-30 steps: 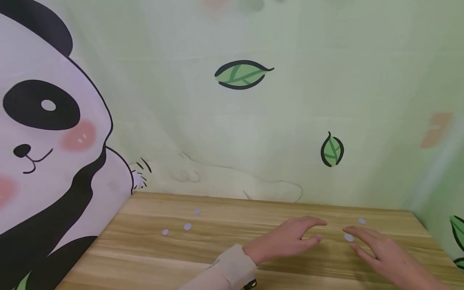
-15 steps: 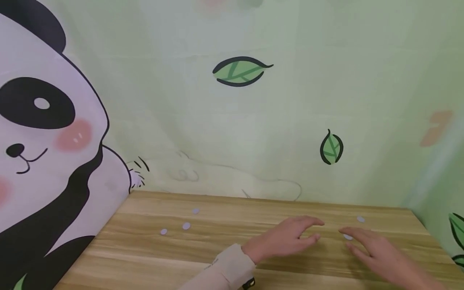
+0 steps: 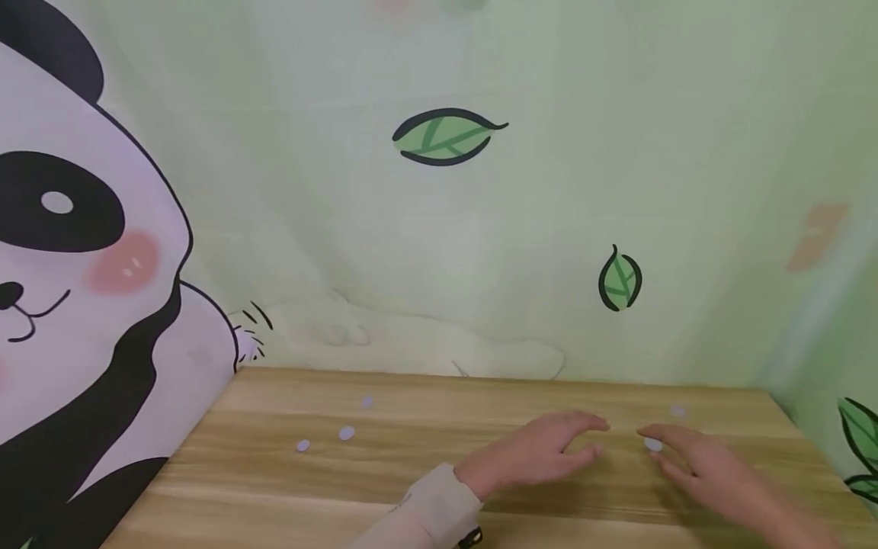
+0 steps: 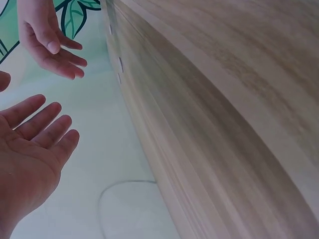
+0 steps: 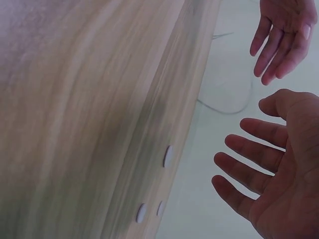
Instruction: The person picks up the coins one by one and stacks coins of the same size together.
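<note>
My left hand [image 3: 531, 450] hovers over the middle right of the wooden table [image 3: 384, 496], its fingers extended and thumb apart. Facing it from the right is my right hand [image 3: 706, 469], also with loosely straight fingers. Neither hand holds anything; a gap separates them. A small white disc [image 3: 653, 444] shows in the head view between the right thumb and forefinger, lying on the table beyond. Farther back is another pale disc [image 3: 677, 411]. In the right wrist view, the open palm [image 5: 299, 174] is well apart from several white discs, one of them a near disc [image 5: 168, 156].
Three more pale discs lie at the table's left, including a round disc [image 3: 347, 433], a smaller disc [image 3: 303, 446] and a back disc [image 3: 367, 402]. Behind the table hangs a green cloth backdrop [image 3: 309, 191] with a printed panda [image 3: 147, 259] and leaves.
The head view has turned slightly, so backdrop and discs sit farther left in it. Both hands keep nearly the same pose, the right one drifting slightly left. Nothing has been picked up.
</note>
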